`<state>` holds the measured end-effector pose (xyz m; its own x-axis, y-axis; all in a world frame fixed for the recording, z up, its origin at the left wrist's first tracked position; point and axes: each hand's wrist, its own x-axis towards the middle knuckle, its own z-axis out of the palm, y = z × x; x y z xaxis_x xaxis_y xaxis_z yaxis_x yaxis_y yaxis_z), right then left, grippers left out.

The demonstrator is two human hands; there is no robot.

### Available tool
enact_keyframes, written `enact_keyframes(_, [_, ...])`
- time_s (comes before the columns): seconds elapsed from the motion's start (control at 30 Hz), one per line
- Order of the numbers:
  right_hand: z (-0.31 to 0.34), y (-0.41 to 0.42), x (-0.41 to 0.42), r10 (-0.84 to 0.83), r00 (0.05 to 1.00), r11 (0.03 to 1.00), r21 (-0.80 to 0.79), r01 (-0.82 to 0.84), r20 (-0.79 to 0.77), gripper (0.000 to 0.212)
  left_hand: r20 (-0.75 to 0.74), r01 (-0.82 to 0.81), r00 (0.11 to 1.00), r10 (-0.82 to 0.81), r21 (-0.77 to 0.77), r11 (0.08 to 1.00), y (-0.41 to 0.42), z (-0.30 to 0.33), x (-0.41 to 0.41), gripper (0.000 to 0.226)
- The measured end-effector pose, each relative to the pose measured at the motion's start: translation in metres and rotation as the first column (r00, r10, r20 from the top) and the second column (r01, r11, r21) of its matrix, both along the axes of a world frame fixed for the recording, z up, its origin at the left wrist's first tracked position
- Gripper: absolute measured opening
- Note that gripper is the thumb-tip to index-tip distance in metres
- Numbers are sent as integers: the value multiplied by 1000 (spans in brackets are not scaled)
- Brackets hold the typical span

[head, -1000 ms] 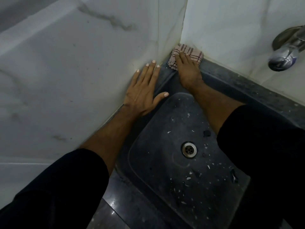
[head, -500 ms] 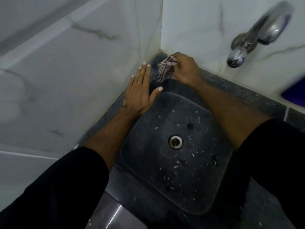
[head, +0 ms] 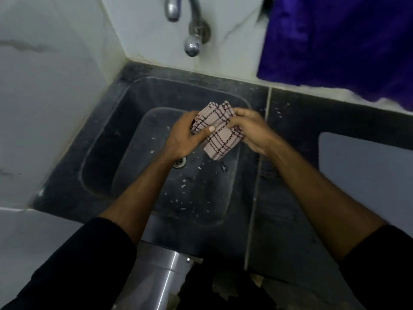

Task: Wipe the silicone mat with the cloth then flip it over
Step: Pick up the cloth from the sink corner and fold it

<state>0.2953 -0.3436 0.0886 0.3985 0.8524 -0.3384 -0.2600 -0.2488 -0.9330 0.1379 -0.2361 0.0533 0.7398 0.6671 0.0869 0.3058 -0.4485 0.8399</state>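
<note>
White marble-look tiles wall in a dark stone sink (head: 125, 135) set into a corner, a chrome tap (head: 192, 39) on the wall beyond my fingers and a purple towel (head: 335, 41) hanging beyond and to the right of them. I hold the checked cloth (head: 220, 133) between both hands above the basin: my left hand (head: 185, 135) closes on its left edge, thumb pressed across the top, and my right hand (head: 252, 130) pinches its right edge with fingers curled tight. The folded cloth runs on a slant, its long axis dropping from far-left toward me on the right, one corner hanging free below my palms. A pale, smooth sheet (head: 366, 175) lies flat on the counter to the right of my right hand, well apart from the cloth; I judge it to be the silicone mat, though only part shows. My right hand is the nearer to it, so the wipe should start from that side.
</note>
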Motion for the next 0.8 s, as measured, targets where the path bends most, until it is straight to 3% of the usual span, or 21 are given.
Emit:
enact_keyframes(0.17, [-5,-113,30,-141,963,990,-8,143,-230,23,46,52,997,-56,97,994,-95,-2,47,33])
enact_keyframes(0.33, [-4,-209,68,-163,916,979,58,198,-367,29,103,100,990,-97,-32,994,-176,-1,95,30])
enact_keyframes(0.57, [-14,-295,110,-214,821,922,168,348,-529,26,227,174,962,-152,-79,982,-253,15,146,24])
enact_keyframes(0.8, [-17,-337,136,-551,639,756,3,655,-537,22,306,106,947,-97,-15,994,-298,30,176,8])
